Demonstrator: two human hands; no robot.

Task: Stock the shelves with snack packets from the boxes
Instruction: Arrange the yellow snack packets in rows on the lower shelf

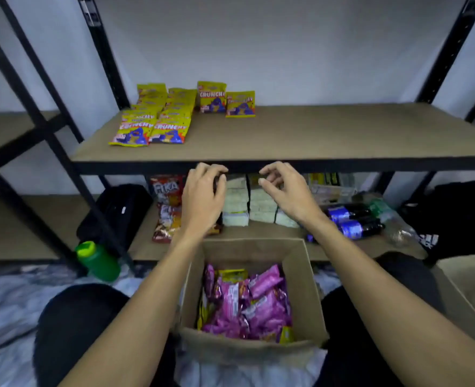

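Your upper shelf (314,132) is tan board edged in black, and on it, toward its left end, lie yellow packets (149,121) with red lettering and blue figures. In the brown cardboard box (306,289) you see magenta-pink wrappers (247,303) with some yellow ones. On the lower shelf are red packets (166,202), pale cream stacks (235,202) and dark bottles with blue labels (350,219). The floor bottle (98,261) is green.

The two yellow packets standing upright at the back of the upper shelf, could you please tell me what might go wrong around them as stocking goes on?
1. The two upright yellow packets stand free, so a packet pushed in beside them could tip them.
2. The front yellow packets lie near the upper shelf edge; a hand passing could drag them off.
3. Both the left hand and right hand look empty, while the cardboard box remains full.
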